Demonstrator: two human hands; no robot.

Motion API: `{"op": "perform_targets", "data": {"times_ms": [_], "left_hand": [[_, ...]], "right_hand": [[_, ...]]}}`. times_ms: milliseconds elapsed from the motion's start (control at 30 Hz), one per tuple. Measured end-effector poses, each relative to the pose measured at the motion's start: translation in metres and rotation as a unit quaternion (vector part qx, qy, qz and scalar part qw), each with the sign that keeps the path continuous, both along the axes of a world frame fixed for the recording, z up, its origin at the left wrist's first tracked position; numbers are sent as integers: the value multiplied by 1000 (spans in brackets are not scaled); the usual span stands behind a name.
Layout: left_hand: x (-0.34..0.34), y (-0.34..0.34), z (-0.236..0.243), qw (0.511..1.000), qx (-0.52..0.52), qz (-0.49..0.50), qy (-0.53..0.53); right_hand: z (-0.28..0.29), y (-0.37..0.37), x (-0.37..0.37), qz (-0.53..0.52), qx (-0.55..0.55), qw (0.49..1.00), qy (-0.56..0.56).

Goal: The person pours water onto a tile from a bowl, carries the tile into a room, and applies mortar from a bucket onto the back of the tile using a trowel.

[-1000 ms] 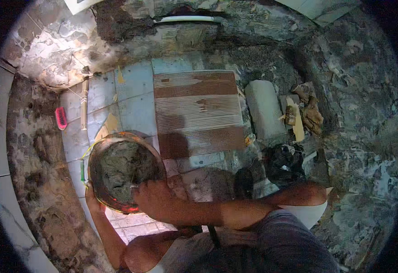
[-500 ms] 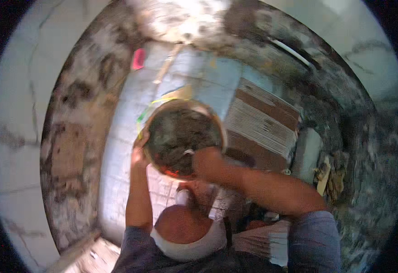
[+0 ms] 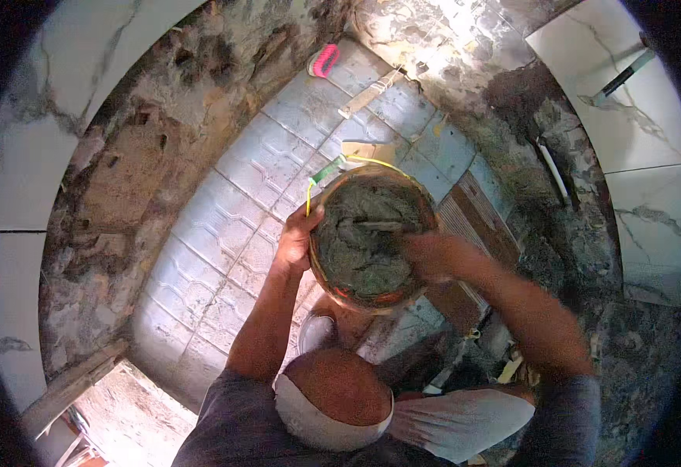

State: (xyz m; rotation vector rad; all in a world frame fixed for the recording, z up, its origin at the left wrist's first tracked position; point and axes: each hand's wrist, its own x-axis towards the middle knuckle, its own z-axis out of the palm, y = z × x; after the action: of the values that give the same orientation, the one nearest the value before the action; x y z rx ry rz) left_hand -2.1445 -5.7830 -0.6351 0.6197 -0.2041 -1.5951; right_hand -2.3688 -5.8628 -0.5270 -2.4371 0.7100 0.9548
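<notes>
A round bucket (image 3: 332, 289) of wet grey mortar (image 3: 371, 261) stands in front of me, above the tiled floor. Its yellow wire handle with a green grip (image 3: 326, 170) lies over toward the far left. My left hand (image 3: 299, 236) is closed on the bucket's left rim. Over the mortar, at the right side, my right hand (image 3: 427, 257) is smeared by motion. A thin, pale, flat blade (image 3: 378, 226) pokes from the mortar in front of that hand, apparently part of a tool in its grip. The handle is hidden.
Raised-pattern floor tiles (image 3: 200, 257) lie below. A pink brush (image 3: 325, 61) and cardboard pieces (image 3: 371, 93) are farther off. Brown-and-white striped tiles (image 3: 480, 222) are to the right. A dark-handled tool (image 3: 624, 78) is against white marbled tile. My knee (image 3: 336, 389) is close to the bucket.
The whole view has turned, and the bucket now appears farther right. The pale blade shows more plainly in the mortar. My left hand stays on the rim.
</notes>
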Motion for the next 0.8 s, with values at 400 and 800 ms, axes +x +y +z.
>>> {"op": "perform_targets", "data": {"times_ms": [400, 800], "left_hand": [[21, 12, -3, 998, 53, 14, -33], [20, 7, -10, 998, 48, 32, -28]], "right_hand": [[117, 42, 21, -109, 32, 986, 126], [15, 59, 63, -148, -44, 978, 140]]}}
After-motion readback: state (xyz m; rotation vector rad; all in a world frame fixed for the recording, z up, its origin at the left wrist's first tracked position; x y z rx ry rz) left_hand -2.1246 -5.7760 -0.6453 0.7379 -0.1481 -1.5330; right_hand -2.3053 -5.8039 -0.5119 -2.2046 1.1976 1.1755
